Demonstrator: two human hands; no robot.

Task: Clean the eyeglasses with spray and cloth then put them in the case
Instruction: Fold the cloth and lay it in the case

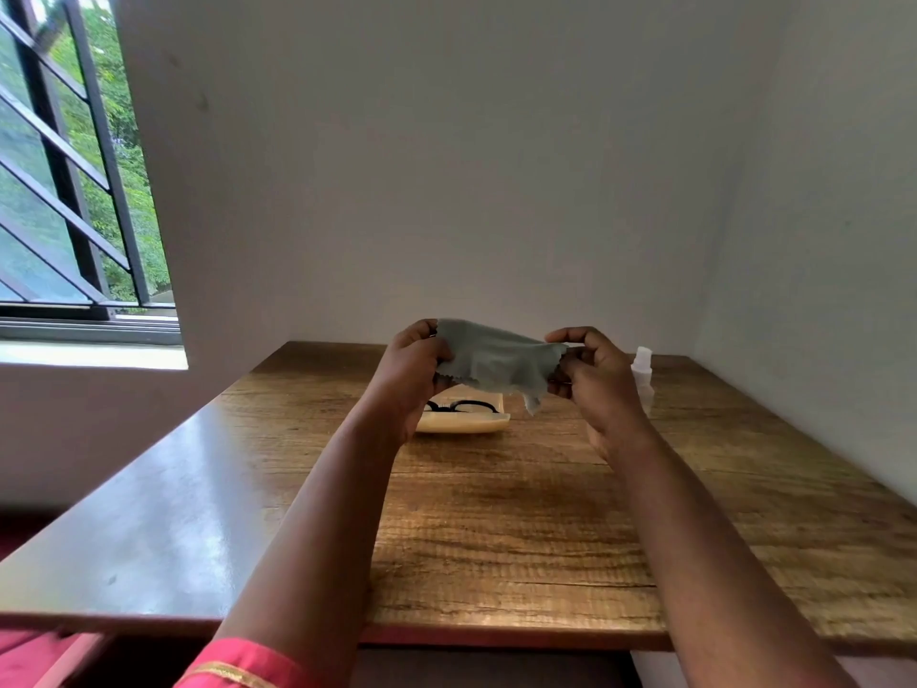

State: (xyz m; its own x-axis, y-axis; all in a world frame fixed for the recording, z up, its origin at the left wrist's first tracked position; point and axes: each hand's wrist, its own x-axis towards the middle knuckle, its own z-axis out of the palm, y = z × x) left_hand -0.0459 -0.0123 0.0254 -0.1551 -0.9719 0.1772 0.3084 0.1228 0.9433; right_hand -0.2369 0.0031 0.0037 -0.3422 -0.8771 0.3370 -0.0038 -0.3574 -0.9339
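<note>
Head view shows my left hand (pixel 414 362) and right hand (pixel 593 374) each pinched shut on an end of the grey-green cloth (pixel 496 362), which is stretched between them above the wooden table (pixel 496 513). Below and just behind the cloth, the black-framed eyeglasses (pixel 464 407) lie in the open cream case (pixel 471 425) on the table, partly hidden by my left wrist. Beside my right hand, farther back, stands the clear spray bottle (pixel 643 372), apart from my fingers.
</note>
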